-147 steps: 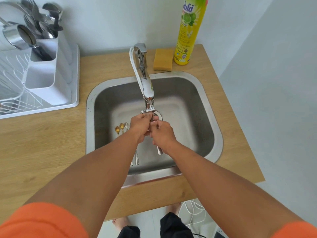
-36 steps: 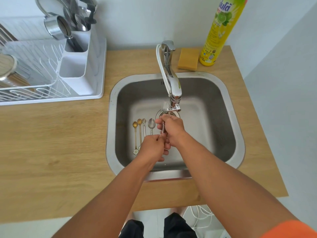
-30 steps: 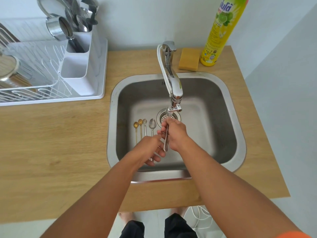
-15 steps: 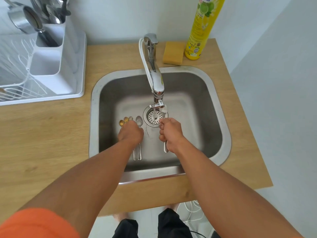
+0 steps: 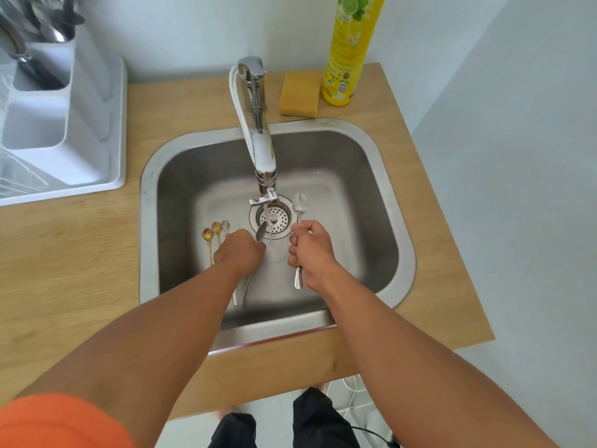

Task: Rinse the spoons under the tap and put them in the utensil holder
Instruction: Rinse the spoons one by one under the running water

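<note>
Okay, the yellow bottle [image 5: 350, 53] label is too blurred to read. Your right hand [image 5: 311, 250] grips a spoon [image 5: 299, 205] beside the tap [image 5: 261, 150]; your left hand [image 5: 239, 253] curls round another spoon [image 5: 261, 232] over the sink [image 5: 148, 195] floor. Small spoons [image 5: 214, 231] lie left; the utensil holder [image 5: 48, 101] stands far left.

Tap spout [image 5: 264, 156] overhangs sink [image 5: 151, 221] centre, nozzle above drain [image 5: 274, 218]; blocks straight lift from mid-basin. Small spoons [image 5: 214, 231] lie on basin floor at left, near left hand [image 5: 239, 252]. Right hand [image 5: 310, 250] with spoon [image 5: 299, 205] fills space right of drain. Right half of basin open. Counter [image 5: 71, 247] strip between sink and rack [image 5: 119, 124] bare. Holder [image 5: 48, 92] back compartment crowded with cutlery; front compartments free. Sponge [image 5: 298, 98], bottle [image 5: 352, 50] behind sink at right.
</note>
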Available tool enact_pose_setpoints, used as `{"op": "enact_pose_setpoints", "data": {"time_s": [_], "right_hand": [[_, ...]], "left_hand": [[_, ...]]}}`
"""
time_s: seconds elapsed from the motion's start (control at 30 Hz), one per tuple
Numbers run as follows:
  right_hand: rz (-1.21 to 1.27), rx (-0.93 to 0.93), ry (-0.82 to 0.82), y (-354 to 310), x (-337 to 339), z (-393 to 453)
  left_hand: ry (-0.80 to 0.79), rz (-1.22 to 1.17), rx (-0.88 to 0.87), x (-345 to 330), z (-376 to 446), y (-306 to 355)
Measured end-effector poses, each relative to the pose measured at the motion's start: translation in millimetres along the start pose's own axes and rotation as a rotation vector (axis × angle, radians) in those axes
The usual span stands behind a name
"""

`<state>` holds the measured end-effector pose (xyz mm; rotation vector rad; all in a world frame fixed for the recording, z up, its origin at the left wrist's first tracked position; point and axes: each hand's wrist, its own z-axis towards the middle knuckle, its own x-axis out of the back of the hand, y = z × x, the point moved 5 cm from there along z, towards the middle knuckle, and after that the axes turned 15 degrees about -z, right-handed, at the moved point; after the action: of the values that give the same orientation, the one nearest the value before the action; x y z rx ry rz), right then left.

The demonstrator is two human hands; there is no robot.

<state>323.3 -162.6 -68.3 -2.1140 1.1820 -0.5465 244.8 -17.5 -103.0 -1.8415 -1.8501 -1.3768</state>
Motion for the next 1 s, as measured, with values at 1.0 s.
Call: {"op": "enact_pose_setpoints", "data": {"time_s": [1.0], "right_hand": [[-0.694,0.133,0.109,-16,7,-29]], "left_hand": [[-0.042,-1.299,0.131,-3,-28,51]]}}
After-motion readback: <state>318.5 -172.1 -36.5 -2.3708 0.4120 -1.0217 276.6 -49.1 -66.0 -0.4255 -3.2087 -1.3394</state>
